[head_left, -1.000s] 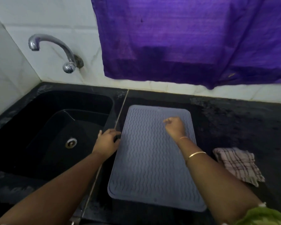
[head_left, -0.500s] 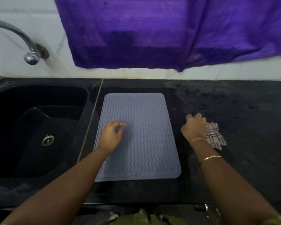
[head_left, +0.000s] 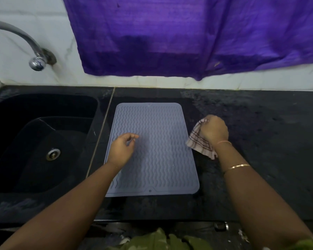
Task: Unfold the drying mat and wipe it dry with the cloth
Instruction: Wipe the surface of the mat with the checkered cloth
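The grey drying mat [head_left: 161, 141] with wavy ridges lies unfolded and flat on the black counter, just right of the sink. My left hand [head_left: 122, 149] hovers over the mat's left half, fingers loosely curled and holding nothing. Beside the mat's right edge, my right hand [head_left: 214, 130] is closed around the checked cloth [head_left: 199, 143], which hangs lifted off the counter below my fist.
A black sink [head_left: 42, 141] with a drain fills the left side, under a chrome tap [head_left: 33, 49]. A purple curtain [head_left: 188, 33] hangs on the tiled wall behind. The black counter [head_left: 260, 132] stretches to the right of the mat.
My right hand moved off the mat to the right, took hold of the checked cloth and lifted it toward the mat's edge. My left hand shifted from the mat's left edge onto it.
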